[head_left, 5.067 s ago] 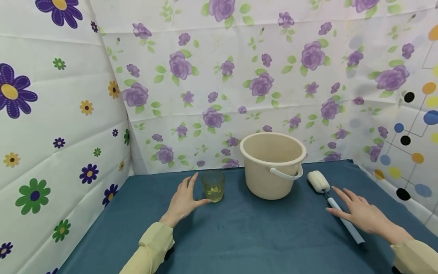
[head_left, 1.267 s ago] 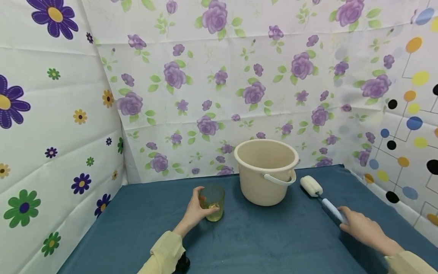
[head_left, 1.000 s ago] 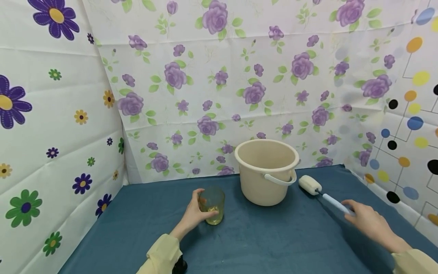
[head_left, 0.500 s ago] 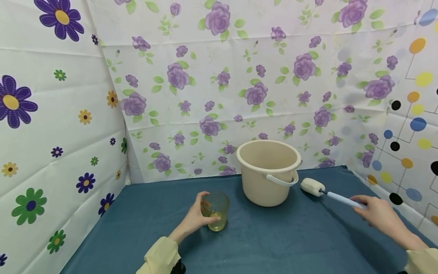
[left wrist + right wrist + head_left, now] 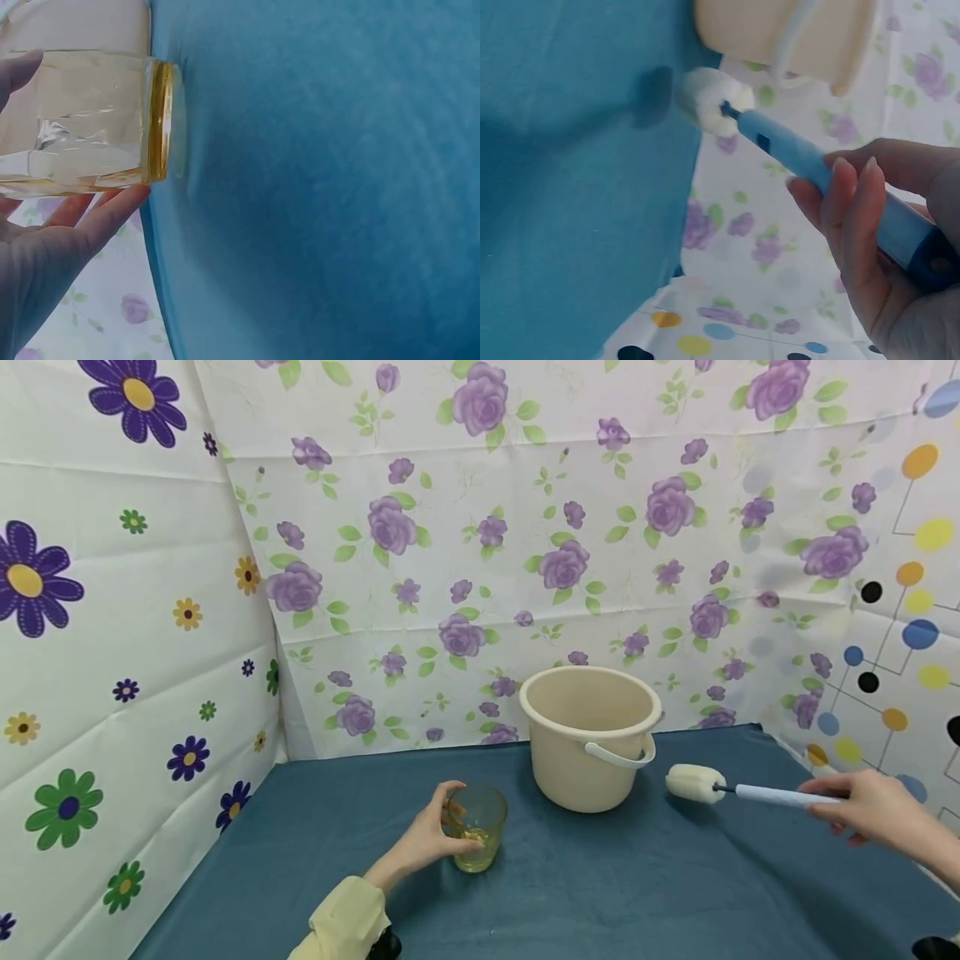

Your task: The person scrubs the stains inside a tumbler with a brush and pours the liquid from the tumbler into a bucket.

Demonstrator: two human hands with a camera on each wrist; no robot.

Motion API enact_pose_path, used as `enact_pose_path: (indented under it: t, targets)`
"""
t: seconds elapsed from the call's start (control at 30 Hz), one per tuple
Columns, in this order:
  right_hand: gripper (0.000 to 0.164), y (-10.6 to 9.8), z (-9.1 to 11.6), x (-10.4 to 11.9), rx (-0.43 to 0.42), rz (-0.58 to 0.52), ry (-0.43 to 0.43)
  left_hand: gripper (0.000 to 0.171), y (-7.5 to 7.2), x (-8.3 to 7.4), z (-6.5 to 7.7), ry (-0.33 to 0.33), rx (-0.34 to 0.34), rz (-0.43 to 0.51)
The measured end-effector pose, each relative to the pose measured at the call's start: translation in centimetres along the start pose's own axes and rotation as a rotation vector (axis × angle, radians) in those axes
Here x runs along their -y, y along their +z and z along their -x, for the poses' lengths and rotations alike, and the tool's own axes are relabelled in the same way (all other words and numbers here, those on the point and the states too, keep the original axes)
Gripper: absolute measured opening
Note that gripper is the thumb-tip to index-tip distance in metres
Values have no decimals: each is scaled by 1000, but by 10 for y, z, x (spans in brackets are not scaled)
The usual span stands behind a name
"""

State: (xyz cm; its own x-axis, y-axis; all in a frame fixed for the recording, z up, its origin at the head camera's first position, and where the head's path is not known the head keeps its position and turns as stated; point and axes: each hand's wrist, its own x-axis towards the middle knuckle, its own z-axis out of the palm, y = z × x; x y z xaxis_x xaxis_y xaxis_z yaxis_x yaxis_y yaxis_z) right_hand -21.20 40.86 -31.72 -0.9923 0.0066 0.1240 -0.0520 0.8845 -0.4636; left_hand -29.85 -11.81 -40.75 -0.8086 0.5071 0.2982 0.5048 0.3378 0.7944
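My left hand (image 5: 423, 839) holds a clear, yellow-tinted glass (image 5: 477, 839) near the middle of the table, thumb on the near side and fingers behind it. The left wrist view shows the glass (image 5: 82, 124) upright, its thick amber base close to the cloth; whether it touches is hard to tell. On the right, my right hand (image 5: 873, 810) grips the pale blue handle of a sponge bottle brush (image 5: 780, 795). Its white sponge head (image 5: 714, 99) points left toward the bucket. A separate shadow lies on the cloth, so the brush is off the table.
A cream bucket (image 5: 585, 768) with a white handle (image 5: 618, 756) hanging down its front stands at the back, between glass and brush. Dark blue cloth (image 5: 600, 893) covers the table. Patterned sheets (image 5: 450, 568) hang along the back and both sides.
Both hands, relaxed at first, have taken hold of the glass and the brush. The glass has come nearer to me. The brush has been raised and swung nearly level, my right hand moving right.
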Motion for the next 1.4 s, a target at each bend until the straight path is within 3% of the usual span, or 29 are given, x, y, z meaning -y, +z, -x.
enact_pose_path:
  t: [0.33, 0.7, 0.87, 1.07, 1.23, 1.4]
  targets:
    - [27, -15, 7, 11, 120, -112, -11, 78, -14, -3, -1, 18, 76, -86]
    - [44, -25, 8, 16, 296, -340, -52, 76, -26, -17, -4, -19, 202, -98]
    - [37, -27, 4, 22, 351, -426, -104, 75, -23, -23, -9, -24, 257, -110]
    - [29, -24, -3, 29, 406, -487, -238, 73, -15, -31, -14, -11, 313, -139]
    - [28, -18, -9, 40, 447, -518, -339, 72, -8, -35, -18, 0, 331, -168]
    - [28, -11, -15, 53, 482, -532, -383, 73, -2, -33, -19, 3, 326, -163]
